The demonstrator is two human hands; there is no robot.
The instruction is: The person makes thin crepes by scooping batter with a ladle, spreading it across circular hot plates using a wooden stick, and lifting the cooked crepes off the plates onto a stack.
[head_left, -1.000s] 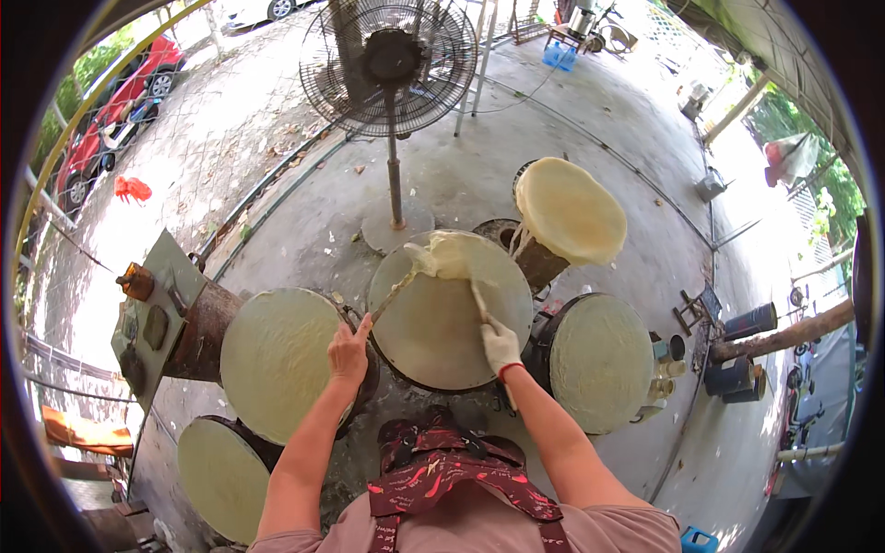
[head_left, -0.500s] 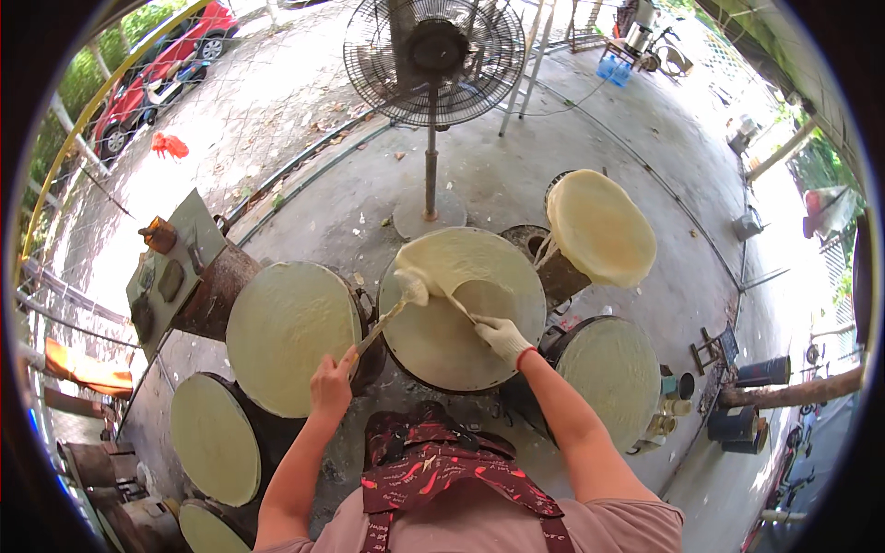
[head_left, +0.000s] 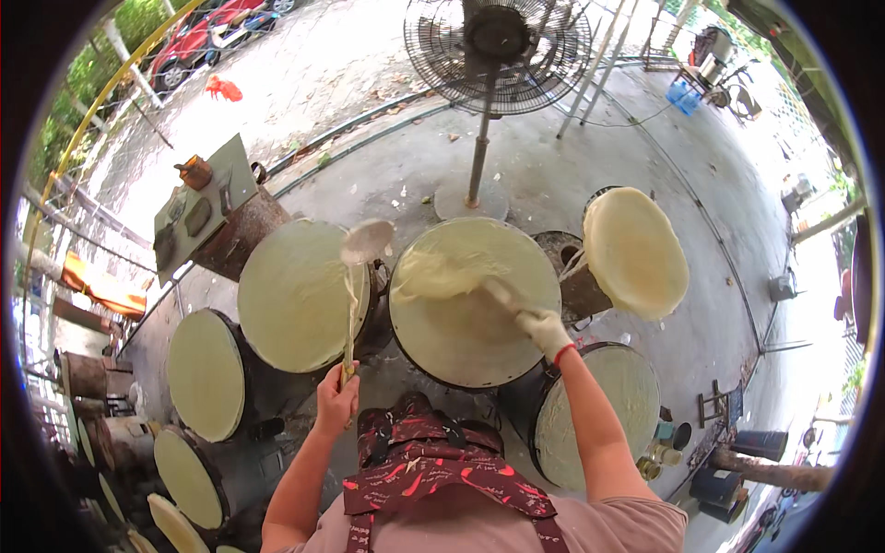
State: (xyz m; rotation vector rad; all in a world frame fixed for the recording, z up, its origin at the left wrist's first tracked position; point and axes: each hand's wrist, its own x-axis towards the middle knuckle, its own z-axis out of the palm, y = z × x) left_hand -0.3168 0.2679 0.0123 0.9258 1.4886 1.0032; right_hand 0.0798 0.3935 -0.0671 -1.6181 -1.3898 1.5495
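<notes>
My left hand (head_left: 338, 398) is closed round the handle of a long ladle (head_left: 367, 241) coated in pale batter. The ladle's bowl is raised at the right edge of a round griddle (head_left: 300, 295) covered with a pale layer. My right hand (head_left: 544, 330), in a white glove with a red cuff, grips a flat scraper (head_left: 501, 291), blurred by motion. It is over the middle griddle (head_left: 461, 355), where wet batter (head_left: 447, 267) lies smeared across the far part. The near part of that griddle has only a thin film.
More coated griddles stand at the left (head_left: 207, 373) and at the right (head_left: 595, 429). A pale round sheet (head_left: 636, 253) rests on a raised round support at the far right. A stand fan (head_left: 498, 41) rises behind the middle griddle. A board (head_left: 207, 203) on a rusty drum holds small items.
The ladle has left the middle griddle and swung up and left with my left hand. My right hand has swept the scraper over the batter, now smeared differently. The whole view has shifted.
</notes>
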